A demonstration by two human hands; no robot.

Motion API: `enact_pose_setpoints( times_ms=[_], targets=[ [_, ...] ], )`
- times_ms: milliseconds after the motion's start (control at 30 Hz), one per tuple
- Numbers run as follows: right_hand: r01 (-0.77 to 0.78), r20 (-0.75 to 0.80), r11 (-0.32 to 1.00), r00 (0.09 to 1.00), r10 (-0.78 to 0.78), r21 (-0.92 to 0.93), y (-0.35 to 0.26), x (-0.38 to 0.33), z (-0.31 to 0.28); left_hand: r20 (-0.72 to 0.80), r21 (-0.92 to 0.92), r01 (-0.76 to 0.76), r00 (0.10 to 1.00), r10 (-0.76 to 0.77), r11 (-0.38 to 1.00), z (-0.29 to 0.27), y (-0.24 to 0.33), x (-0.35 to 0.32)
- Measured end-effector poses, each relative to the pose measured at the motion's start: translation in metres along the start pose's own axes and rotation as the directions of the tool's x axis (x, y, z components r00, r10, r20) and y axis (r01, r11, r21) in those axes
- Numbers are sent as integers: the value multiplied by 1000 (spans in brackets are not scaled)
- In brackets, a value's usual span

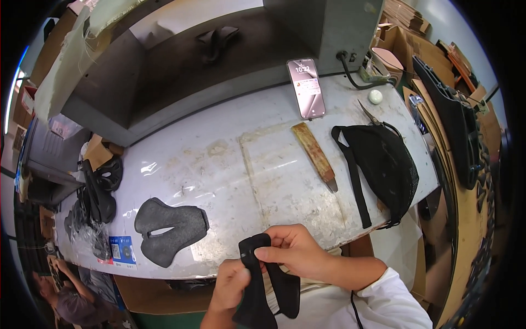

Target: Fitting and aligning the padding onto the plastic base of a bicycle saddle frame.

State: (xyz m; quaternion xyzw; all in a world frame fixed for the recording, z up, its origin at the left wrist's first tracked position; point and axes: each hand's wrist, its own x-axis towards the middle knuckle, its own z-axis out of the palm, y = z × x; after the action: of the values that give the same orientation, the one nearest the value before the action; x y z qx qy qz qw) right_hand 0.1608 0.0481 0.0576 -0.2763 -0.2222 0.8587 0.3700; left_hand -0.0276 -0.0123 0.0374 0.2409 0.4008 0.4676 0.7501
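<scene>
In front of my body, over the table's near edge, both hands hold a black, soft-looking forked piece, its two long arms hanging down. My left hand is closed on its left side. My right hand pinches its upper end, thumb on top and fingers behind. To the left, a dark grey saddle-shaped pad with a slot in its middle lies flat on the table. Beyond my right hand rests a worn flat tool with a tape-like yellowish-brown grip and a dark blade tip.
A black mesh-sided bag with a strap lies right, beside pointed snips. A lit phone leans against a grey metal box holding a dark piece. Black saddles crowd the left; another person works lower left.
</scene>
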Motion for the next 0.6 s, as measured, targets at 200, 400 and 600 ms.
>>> enact_pose_setpoints(
  times_ms=[200,400,600],
  targets=[
    [438,100,631,862,-497,-641,-1,0,4,-24,474,-246,956,292,845,6,13,-6],
    [557,416,412,824,-386,-721,12,-18,35,-288,451,-623,576,765,639,17,3,3],
    [468,374,454,883,-285,-758,3,-12,18,-214,427,-438,801,559,791,42,20,-2]
  ],
)
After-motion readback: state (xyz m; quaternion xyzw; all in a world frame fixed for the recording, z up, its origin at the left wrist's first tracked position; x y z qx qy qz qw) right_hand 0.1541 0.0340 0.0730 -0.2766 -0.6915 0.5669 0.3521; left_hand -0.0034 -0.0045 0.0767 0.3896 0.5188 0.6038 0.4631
